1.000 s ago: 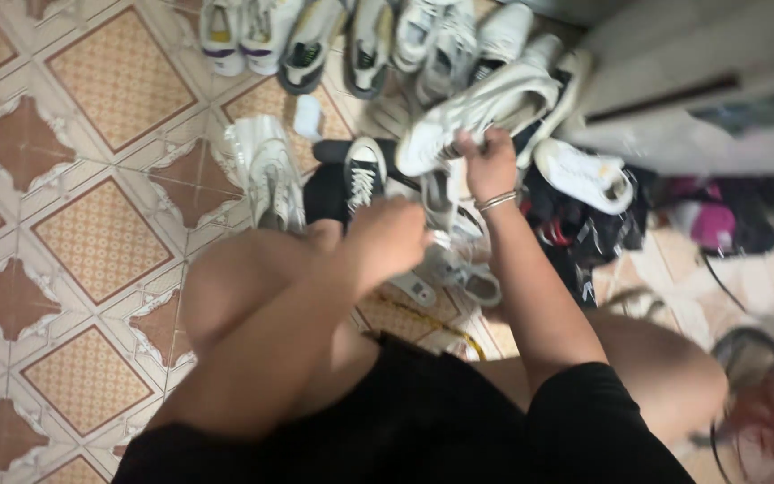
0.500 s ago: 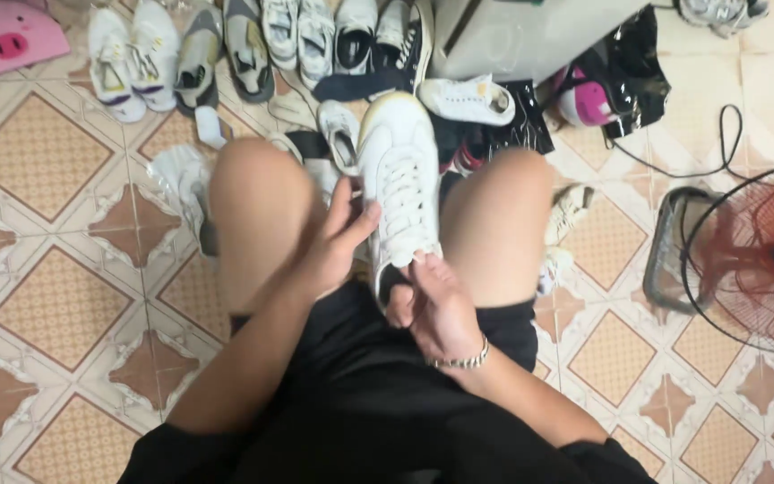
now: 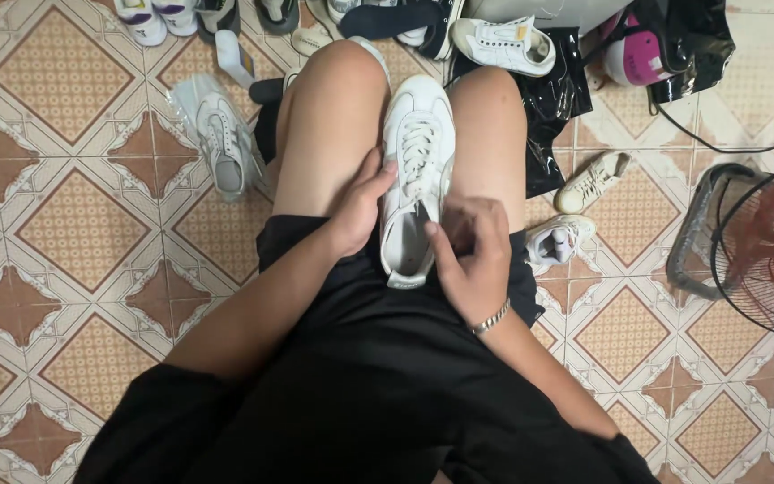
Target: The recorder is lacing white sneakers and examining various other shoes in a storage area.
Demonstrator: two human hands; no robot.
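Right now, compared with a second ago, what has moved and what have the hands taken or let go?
The white sneaker came off the pile by the right hand and now lies toe-out on the lap between the knees. The left hand, empty before, rests against its side; the right hand shifted from sole to heel opening. The other shoes and the fan remain on the floor.

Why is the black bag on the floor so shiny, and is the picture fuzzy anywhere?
In the head view, the black plastic bag catches room light and throws back white glare. The white sneaker between the left hand and right hand looks sharp, with only soft shadows. The red fan at the right edge is a little blurred.
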